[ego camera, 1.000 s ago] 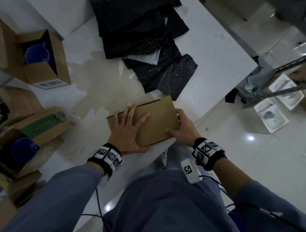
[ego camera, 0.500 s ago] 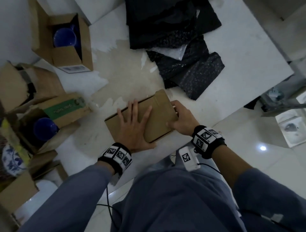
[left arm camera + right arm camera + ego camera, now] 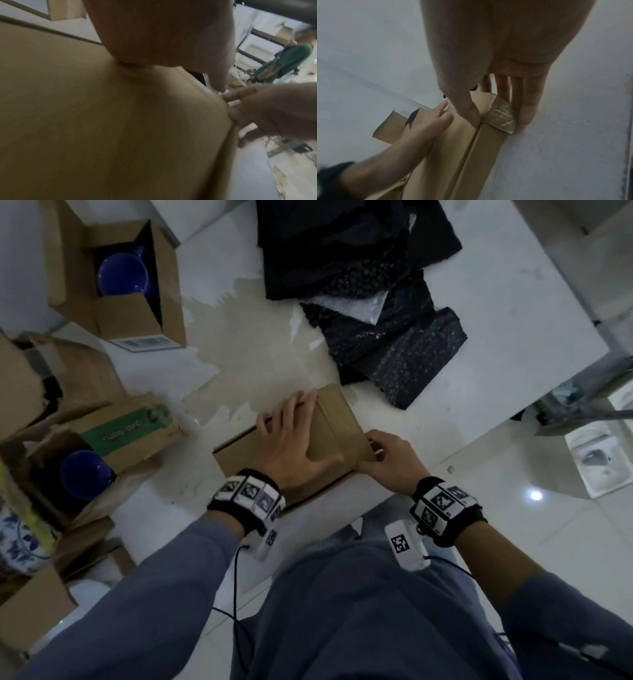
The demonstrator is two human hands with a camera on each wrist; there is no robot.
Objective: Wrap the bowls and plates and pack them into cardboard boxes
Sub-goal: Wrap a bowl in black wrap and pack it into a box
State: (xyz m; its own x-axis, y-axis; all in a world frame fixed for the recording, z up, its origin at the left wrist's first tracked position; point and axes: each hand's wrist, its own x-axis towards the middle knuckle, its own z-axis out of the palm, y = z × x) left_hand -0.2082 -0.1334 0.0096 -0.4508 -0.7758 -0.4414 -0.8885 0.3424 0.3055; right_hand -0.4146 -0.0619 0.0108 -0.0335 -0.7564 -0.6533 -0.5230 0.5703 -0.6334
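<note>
Cardboard fills my view: a flat brown box (image 3: 337, 426) lies on the white table (image 3: 507, 316), at the near edge, and both hands are on it. My left hand (image 3: 291, 440) lies flat on the lid, fingers straight and spread, the tips reaching the far edge; that grip is wide and simply presses down. My right hand (image 3: 390, 463) works the box's right end, and the right wrist view shows the thumb on top and the fingers down the side, pinching a small end flap (image 3: 501, 115) at the corner, so that grip is narrow and holds cardboard. I judge this box is being closed; what is inside it I cannot tell. Beyond the box, further up the table, sits a heap of black wrap (image 3: 359, 275) with a white sheet (image 3: 356, 306) poking out, which suggests more wrapping lies ahead. Left of the box stand other cartons: an open one at the far left (image 3: 113, 313) with a blue bowl (image 3: 123, 272) showing bare inside, and a nearer one with a green label (image 3: 126, 433) holding another blue bowl (image 3: 85, 474), also unwrapped as far as I can see. A blue-and-white patterned dish (image 3: 17, 542) peeks in at the left edge. So by my reckoning the job is partway: one box nearly shut, several pieces not yet wrapped, and those cartons not yet closed.
</note>
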